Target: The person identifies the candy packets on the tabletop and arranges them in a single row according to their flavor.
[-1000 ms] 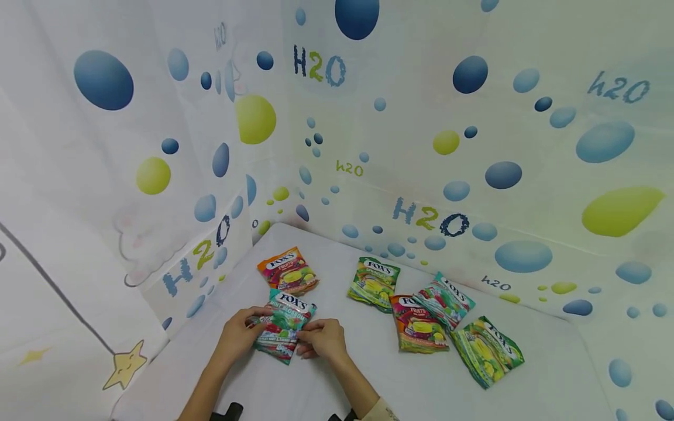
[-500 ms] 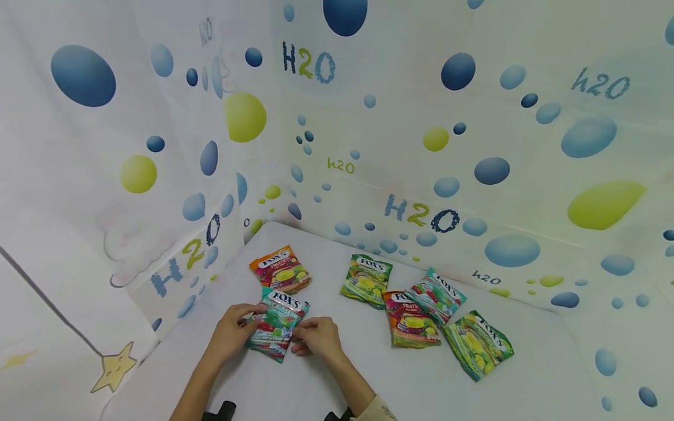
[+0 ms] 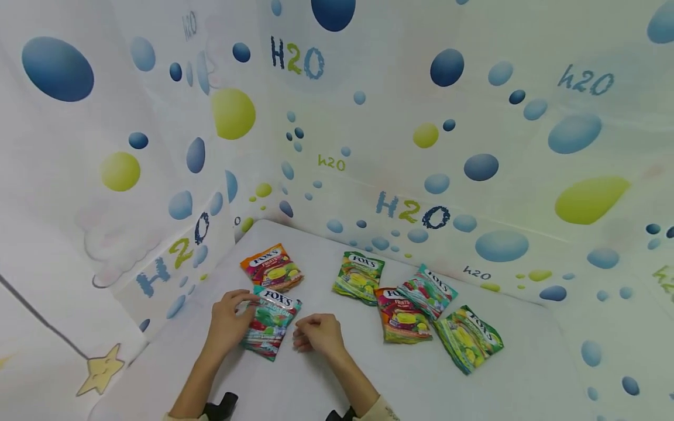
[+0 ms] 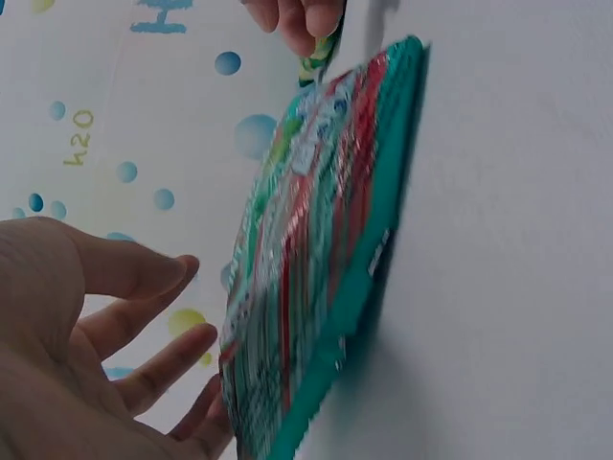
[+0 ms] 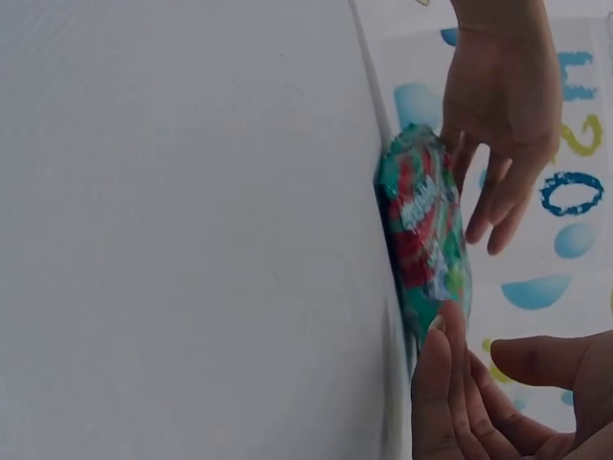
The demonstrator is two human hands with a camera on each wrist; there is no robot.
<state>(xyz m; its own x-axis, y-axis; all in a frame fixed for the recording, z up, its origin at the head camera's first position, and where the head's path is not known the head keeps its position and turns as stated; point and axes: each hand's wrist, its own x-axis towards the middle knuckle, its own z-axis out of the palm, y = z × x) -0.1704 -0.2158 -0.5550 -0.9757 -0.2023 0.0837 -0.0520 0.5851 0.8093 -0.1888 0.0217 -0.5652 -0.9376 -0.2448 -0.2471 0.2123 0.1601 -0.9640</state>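
Note:
A teal Fox's candy bag (image 3: 271, 324) lies on the white table between my two hands. My left hand (image 3: 227, 320) is at its left side, fingers loosely bent and reaching over the edge. In the left wrist view the thumb of the left hand (image 4: 105, 316) stands off the bag (image 4: 297, 268), and the lower fingertips are right at its side. My right hand (image 3: 320, 334) is just off the bag's right edge, holding nothing. Its fingers (image 5: 458, 383) are loosely bent with the thumb apart, in the right wrist view.
Just behind the teal bag lies an orange Fox's bag (image 3: 272, 268). Further right are a green bag (image 3: 360, 276), another orange one (image 3: 402, 321), a second teal one (image 3: 429, 291) overlapping it, and another green one (image 3: 470, 340). Patterned curtains (image 3: 337, 117) stand behind the table.
My right hand has let go of the teal bag's right edge and moved slightly away. My left hand's hold has loosened at the left side. The head view has turned a little right.

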